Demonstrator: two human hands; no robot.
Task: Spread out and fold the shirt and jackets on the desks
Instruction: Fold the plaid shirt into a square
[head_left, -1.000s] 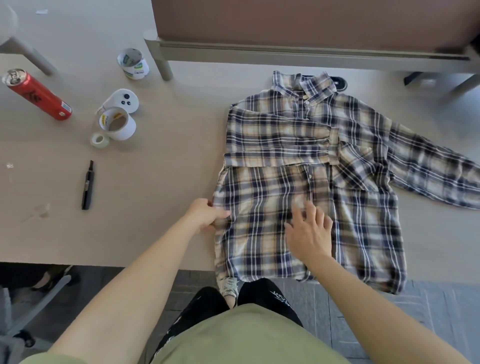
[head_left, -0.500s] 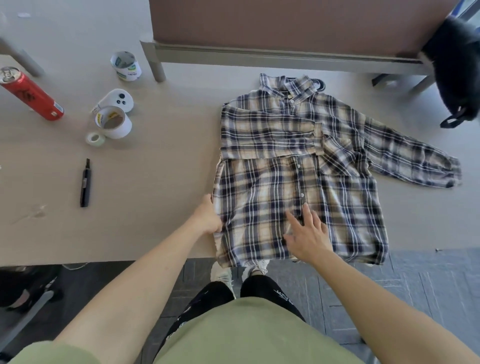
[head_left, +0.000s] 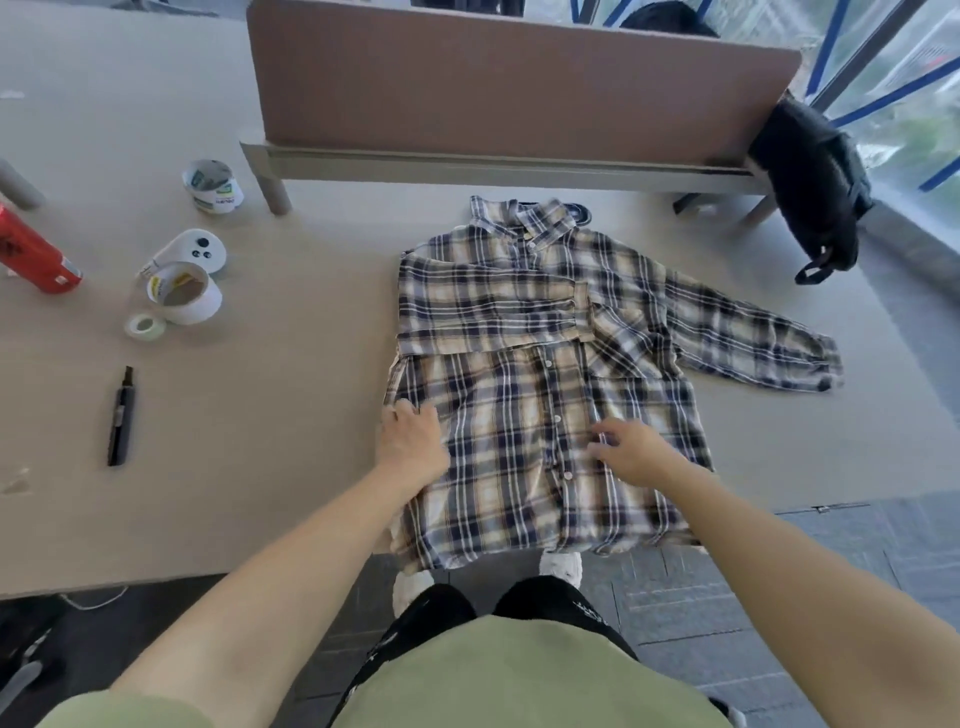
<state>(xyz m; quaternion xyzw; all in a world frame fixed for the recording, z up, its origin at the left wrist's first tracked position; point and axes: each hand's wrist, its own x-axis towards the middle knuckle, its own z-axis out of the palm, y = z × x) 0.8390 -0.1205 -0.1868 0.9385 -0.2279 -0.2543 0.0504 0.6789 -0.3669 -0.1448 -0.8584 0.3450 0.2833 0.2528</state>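
A navy, beige and white plaid shirt (head_left: 524, 415) lies buttoned-side up on the tan desk (head_left: 291, 395), collar toward the far side. Its left sleeve is folded across the chest; the right sleeve (head_left: 748, 338) stretches out to the right. The hem hangs over the desk's near edge. My left hand (head_left: 410, 439) rests on the shirt's left edge with fingers loosely bent, pressing the fabric. My right hand (head_left: 631, 449) lies on the shirt just right of the button placket, fingers slightly bent and touching the cloth.
A black pen (head_left: 120, 415), tape rolls (head_left: 182, 293), a white controller (head_left: 195, 252), a paper cup (head_left: 213, 186) and a red can (head_left: 34, 252) sit at the left. A brown divider panel (head_left: 498, 88) stands behind the shirt, and a black bag (head_left: 810, 187) hangs at its right end.
My left hand has shifted from the shirt's outer edge onto the fabric. My right hand has moved from the shirt's middle to the right of the placket. The view has tilted upward.
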